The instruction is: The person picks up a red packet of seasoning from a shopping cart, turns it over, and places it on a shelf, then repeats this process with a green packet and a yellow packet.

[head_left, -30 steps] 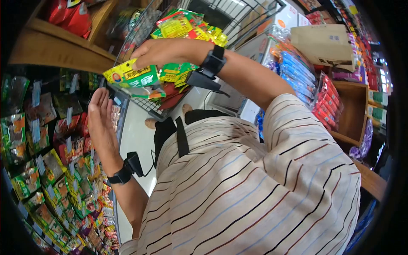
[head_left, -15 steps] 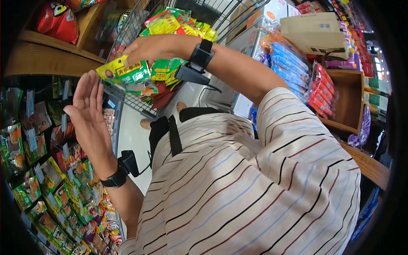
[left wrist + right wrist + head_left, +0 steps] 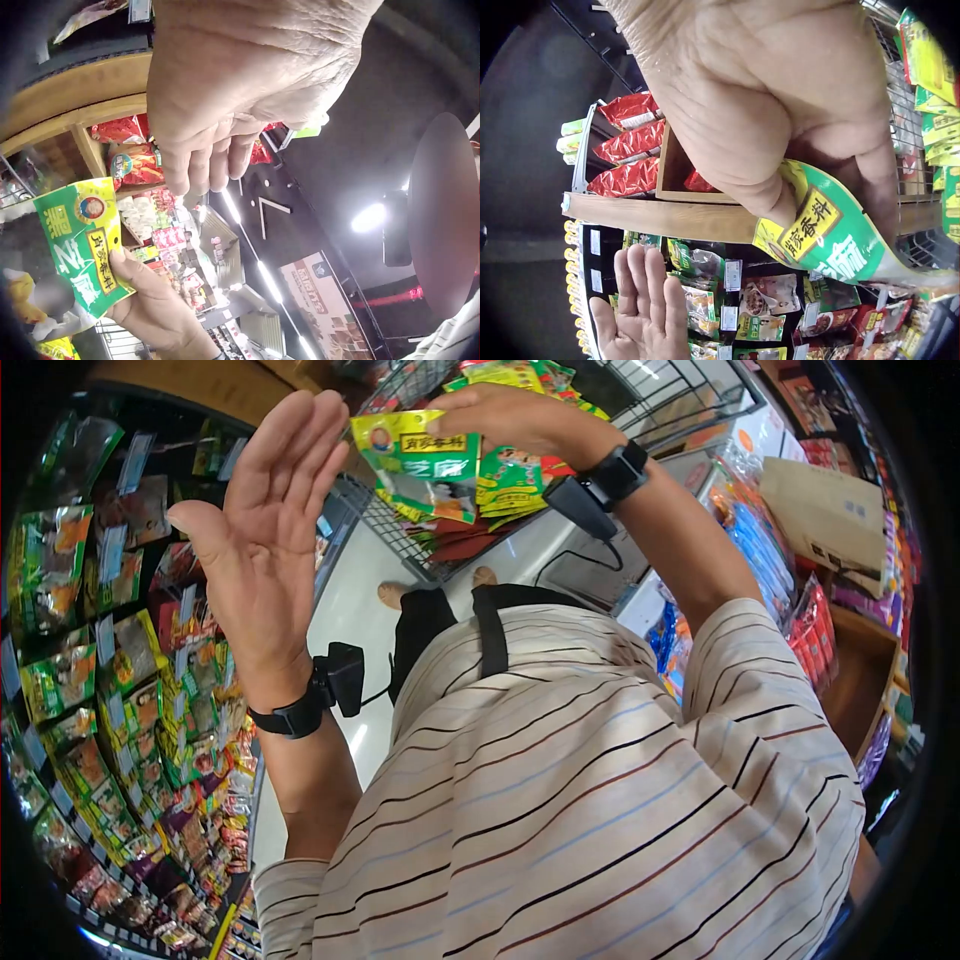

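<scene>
My right hand (image 3: 510,422) pinches a green and yellow spice packet (image 3: 420,465) near its top edge, thumb on the printed face. In the left wrist view the packet (image 3: 79,225) shows a clear lower part with dark contents. My left hand (image 3: 265,540) is raised to the left of the packet, palm showing, fingers straight, holding nothing. Under and behind the right hand is a wire shopping cart (image 3: 388,538) with several more green and yellow packets (image 3: 512,482) in it; the right hand and forearm hide part of the pile.
A rack of hanging food packets (image 3: 60,670) runs along the left, close to my left arm. Wooden shelving (image 3: 645,214) with red bags (image 3: 626,180) stands beyond it. On the right are a cardboard box (image 3: 825,520), blue packs (image 3: 755,550) and a wooden bin (image 3: 860,670).
The left hand has risen and turned its palm to the head camera, fingers spreading slightly. The right hand keeps hold of the packet over the cart. The head view has shifted.
</scene>
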A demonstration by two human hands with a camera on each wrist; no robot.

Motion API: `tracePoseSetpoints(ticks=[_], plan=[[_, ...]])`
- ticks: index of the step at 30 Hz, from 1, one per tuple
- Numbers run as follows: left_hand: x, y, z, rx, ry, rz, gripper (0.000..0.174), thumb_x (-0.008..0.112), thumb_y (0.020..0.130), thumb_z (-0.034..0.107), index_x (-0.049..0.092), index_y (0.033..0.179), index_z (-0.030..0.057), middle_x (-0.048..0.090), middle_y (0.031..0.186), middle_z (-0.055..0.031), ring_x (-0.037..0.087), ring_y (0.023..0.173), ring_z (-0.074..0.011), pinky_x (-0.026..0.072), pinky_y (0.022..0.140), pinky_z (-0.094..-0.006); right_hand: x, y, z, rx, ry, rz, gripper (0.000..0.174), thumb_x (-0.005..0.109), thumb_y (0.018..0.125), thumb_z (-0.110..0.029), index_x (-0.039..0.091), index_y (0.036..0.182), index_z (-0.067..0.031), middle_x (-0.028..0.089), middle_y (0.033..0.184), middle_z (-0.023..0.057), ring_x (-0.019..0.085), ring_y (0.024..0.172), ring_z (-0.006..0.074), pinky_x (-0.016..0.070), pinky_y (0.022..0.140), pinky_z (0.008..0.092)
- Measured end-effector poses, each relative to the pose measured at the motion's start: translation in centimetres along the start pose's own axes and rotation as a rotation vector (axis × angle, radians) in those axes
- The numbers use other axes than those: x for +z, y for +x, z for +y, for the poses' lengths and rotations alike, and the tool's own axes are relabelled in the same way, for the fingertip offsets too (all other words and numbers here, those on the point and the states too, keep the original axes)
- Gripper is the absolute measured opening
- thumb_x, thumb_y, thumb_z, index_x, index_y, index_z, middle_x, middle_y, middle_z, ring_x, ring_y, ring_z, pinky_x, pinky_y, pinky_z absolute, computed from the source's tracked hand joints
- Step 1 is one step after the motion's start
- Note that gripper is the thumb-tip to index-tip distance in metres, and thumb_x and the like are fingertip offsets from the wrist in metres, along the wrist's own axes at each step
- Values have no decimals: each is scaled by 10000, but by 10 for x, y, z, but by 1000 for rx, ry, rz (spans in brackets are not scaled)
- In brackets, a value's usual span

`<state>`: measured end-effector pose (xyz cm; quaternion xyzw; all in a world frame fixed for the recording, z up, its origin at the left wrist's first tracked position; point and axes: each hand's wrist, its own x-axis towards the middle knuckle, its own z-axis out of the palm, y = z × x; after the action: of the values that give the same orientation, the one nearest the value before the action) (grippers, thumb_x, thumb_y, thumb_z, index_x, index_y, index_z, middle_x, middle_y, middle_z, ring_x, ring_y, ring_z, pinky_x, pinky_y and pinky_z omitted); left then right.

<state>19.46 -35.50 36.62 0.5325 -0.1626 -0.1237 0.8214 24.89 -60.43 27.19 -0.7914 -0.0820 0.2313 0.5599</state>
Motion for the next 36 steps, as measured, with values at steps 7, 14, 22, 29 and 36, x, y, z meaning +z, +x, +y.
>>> tracePoseSetpoints(ticks=[7,14,22,29,36], plan=[[-5,-14,9,0,73,-85,1029,147,903,764,253,1486,-78,313,1518,-286,290,1440,-382,208,1201,-475,-1,9,4,25,56,-97,470,587,932,-424,645,1240,-73,662,1002,17,555,867,111,459,721,276],[-9,-32,15,78,-2,-207,1095,135,859,813,223,1501,-69,299,1524,-293,272,1441,-410,194,1194,-513,3,9,-9,39,-3,-50,561,599,911,-436,598,1321,-53,679,1082,53,597,921,130,489,754,284],[-12,-44,11,90,71,-292,1111,119,846,830,203,1515,-53,276,1539,-285,259,1448,-408,155,1196,-538,4,8,-17,36,-25,-97,538,573,929,-455,615,1298,-66,681,1020,35,571,857,111,469,726,271],[-8,-53,12,49,104,-315,1145,132,822,855,198,1516,-54,284,1539,-281,271,1444,-402,166,1193,-511,7,17,-1,23,66,-119,461,589,946,-439,652,1247,-96,667,943,-21,542,799,58,442,681,237],[-1,-83,-14,-548,364,-672,674,497,974,468,417,1451,-2,395,1504,-187,313,1437,-279,209,1179,-357,8,4,-20,82,84,-119,454,654,925,-422,656,1250,-104,653,958,-59,521,788,38,412,654,209]])
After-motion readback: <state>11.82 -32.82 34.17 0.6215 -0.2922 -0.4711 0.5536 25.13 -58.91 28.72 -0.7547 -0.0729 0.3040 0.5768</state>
